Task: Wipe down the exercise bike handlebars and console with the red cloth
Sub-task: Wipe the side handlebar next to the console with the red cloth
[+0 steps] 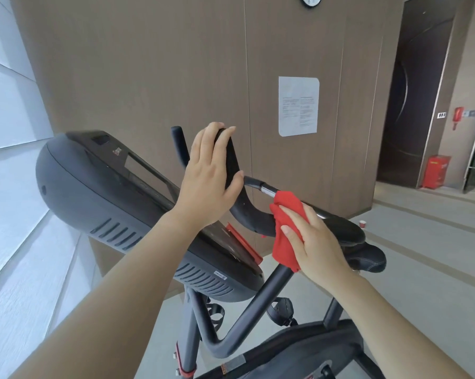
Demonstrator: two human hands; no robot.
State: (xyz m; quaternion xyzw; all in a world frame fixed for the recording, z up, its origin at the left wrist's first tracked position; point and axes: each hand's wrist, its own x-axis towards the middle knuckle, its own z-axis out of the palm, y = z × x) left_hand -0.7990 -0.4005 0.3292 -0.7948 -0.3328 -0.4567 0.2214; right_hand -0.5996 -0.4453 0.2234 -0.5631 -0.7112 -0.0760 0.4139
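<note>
The handlebar (245, 214) is gripped by the left hand (209, 176), the red cloth (284, 242) by the right hand (317, 243). The dangling cloth could be dropped if pinched loosely.

open: above handlebar (247, 214) | blocked: console (94, 187) left, saddle (367, 259) lower right

Only one camera is looking. It is sitting on the person's head, facing forward and down and leaning a bit, so the wall (148, 64) is slanting. It is hanging close over the left hand (207, 173) on the bar (245, 214) and the right hand (317, 242) on the cloth (284, 212). The console (99, 198) is showing near on the left, the door (419, 105) far off on the right.
</note>
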